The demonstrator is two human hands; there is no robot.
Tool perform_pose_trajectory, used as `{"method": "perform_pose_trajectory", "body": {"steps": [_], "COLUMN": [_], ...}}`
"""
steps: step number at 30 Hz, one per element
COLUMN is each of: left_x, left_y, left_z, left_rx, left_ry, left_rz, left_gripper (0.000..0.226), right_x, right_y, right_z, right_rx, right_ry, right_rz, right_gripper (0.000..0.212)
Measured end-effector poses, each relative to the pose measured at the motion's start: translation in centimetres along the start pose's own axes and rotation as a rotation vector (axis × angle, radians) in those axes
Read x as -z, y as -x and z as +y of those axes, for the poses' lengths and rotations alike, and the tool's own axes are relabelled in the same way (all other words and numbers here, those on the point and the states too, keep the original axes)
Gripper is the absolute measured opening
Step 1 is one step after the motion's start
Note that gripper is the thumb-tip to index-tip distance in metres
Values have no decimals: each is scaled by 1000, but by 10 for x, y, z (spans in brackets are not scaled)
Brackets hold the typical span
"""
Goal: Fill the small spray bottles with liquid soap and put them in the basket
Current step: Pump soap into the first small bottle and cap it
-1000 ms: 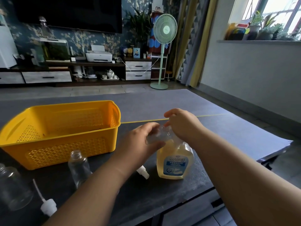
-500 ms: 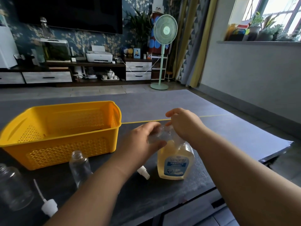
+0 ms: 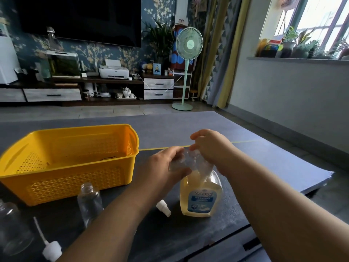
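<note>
Soap bottle (image 3: 201, 197) stands on the table (image 3: 170, 233) right of the basket (image 3: 75, 178); just above its neck my left hand (image 3: 164, 167) grips a clear bottle (image 3: 182, 162), my right hand (image 3: 211, 148) pinching that bottle's top end, the plastic blurred and both mouths hidden.

Dark table (image 3: 170, 235) is loaded with yellow basket (image 3: 75, 178), soap bottle (image 3: 201, 199), clear bottle (image 3: 90, 203), second clear bottle (image 3: 11, 227), white spray head (image 3: 164, 208), second spray head (image 3: 52, 250).

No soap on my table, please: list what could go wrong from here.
The left hand and right hand grip the clear plastic top of the large clear bottle of yellow soap; wrenching could tip it.
The left forearm passes close by the small clear uncapped bottle and loose white spray cap; it might knock them.
</note>
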State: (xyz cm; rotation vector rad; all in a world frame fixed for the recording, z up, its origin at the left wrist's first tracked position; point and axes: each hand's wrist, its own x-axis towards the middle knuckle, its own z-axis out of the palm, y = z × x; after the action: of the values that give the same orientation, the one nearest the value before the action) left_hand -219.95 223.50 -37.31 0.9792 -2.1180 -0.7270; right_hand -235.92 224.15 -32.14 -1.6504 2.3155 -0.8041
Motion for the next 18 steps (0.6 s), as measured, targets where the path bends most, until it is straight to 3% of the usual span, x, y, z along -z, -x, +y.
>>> {"method": "perform_pose_trajectory", "body": {"steps": [3,4,6,8,18], "left_x": [1,1,1,-1,-3], "left_y": [0,0,0,0,2], "left_z": [-2,-2,-4,-6,-6], "left_rx": [5,4,0,1,7], "left_ry": [2,-9,-27,-32,-34], "left_rz": [0,-2,-7,-21,-22], "left_gripper": [51,52,51,49,49], "right_x": [4,1,-4,-7,-11], "right_y": [5,5,5,6,9], "right_z": [-5,-4,-1,2,6], "right_rx": [8,16,33,30,3], "right_ry": [-20,0,25,43,-72], "right_rz": [-22,-43,-62,-78,-26], "right_gripper": [91,85,48,36,35]}}
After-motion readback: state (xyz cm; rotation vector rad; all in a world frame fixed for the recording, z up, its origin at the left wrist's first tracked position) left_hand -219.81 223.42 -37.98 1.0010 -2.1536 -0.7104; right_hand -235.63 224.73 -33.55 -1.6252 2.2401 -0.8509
